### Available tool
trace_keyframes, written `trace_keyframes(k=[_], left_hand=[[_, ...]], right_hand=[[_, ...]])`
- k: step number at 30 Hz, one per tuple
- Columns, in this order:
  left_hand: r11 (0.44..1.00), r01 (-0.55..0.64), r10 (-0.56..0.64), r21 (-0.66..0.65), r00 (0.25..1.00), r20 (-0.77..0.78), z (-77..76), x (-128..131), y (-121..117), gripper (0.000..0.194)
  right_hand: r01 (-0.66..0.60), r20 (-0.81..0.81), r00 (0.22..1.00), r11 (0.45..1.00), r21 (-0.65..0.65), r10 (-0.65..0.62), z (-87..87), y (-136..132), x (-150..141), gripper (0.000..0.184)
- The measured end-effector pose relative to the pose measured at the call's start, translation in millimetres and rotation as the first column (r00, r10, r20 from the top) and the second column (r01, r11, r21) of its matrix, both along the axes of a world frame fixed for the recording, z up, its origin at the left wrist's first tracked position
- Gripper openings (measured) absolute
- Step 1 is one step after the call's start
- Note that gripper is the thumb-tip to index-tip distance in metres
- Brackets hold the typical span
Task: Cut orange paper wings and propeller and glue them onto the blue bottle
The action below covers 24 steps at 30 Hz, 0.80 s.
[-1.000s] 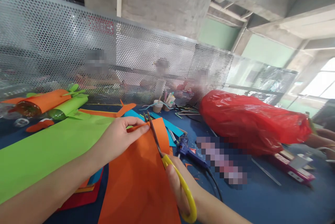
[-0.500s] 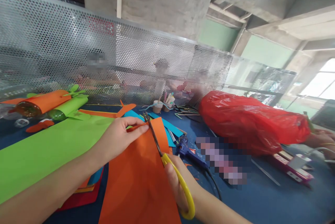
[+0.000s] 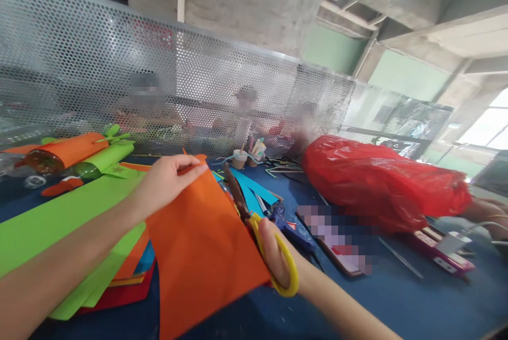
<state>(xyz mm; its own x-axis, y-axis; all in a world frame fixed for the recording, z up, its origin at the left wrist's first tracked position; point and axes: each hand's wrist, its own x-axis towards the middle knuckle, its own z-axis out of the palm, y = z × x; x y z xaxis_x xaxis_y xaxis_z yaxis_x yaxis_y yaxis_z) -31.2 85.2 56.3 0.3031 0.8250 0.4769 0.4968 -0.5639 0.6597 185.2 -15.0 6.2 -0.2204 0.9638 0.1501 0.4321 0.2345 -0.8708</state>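
Observation:
An orange sheet of paper hangs from my left hand, whose thumb and fingers pinch its top edge. My right hand has its fingers through the yellow handles of a pair of scissors. Their dark blades point away from me, just to the right of the sheet, and look close together. Under my left arm lies a large light green sheet. A stack with green, orange, blue and red sheets shows beside the orange one. Blue paper strips lie beyond the scissors.
A blue glue gun and a phone lie right of the scissors. A red plastic bag fills the right side, with another person's hand beside it. Paper-wrapped bottles lie left. A perforated metal screen stands behind.
My left hand has moved left and up with the orange sheet, away from the blades. The scissors, across the sheet before, are now beside it. The sheet's lower edge has swung up into view.

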Motion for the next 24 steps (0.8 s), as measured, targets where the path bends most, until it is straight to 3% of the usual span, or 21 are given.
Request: trace_keyframes(k=[2,3,5,6,8,12,16,21,24], left_hand=[[0.992,-0.114,0.122,0.058,0.979,-0.165,7.5,-17.2,18.2,0.034],[0.983,-0.162,0.182,0.091,0.939,-0.292,10.4,-26.9,28.2,0.037],[0.975,-0.196,0.221,0.105,0.894,-0.390,12.8,-46.3,47.3,0.034],[0.972,-0.207,0.234,0.111,0.869,-0.435,11.8,-55.1,55.4,0.033],[0.969,-0.211,0.247,0.128,0.825,-0.508,5.6,-69.5,67.4,0.032],[0.943,-0.235,0.329,0.235,0.763,-0.557,-16.7,-84.6,79.3,0.027],[0.914,-0.270,0.400,0.304,0.728,-0.556,-31.2,-95.1,89.1,0.026],[0.912,-0.271,0.402,0.308,0.744,-0.534,-26.5,-113.5,104.7,0.032],[0.924,-0.211,0.357,0.320,0.779,-0.515,-23.8,-105.8,99.0,0.028]], right_hand=[[-0.003,-0.134,0.991,0.979,-0.205,-0.025,4.3,5.5,4.2,0.071],[0.012,-0.151,0.987,0.970,-0.243,-0.050,7.3,8.4,7.0,0.072],[0.114,0.058,0.993,0.964,-0.239,-0.103,14.6,13.5,14.3,0.073],[0.158,0.280,0.954,0.971,-0.178,-0.104,18.5,15.5,18.5,0.071],[0.179,0.427,0.897,0.978,-0.109,-0.117,24.3,18.8,26.9,0.059],[0.237,0.723,0.665,0.971,0.035,-0.189,21.9,24.4,36.6,0.039],[0.288,0.847,0.496,0.956,0.049,-0.193,12.0,25.0,34.9,0.037],[0.345,0.903,0.374,0.936,0.076,-0.211,12.1,16.7,29.6,0.045],[0.350,0.913,0.351,0.934,0.076,-0.206,13.1,12.6,25.5,0.048]])
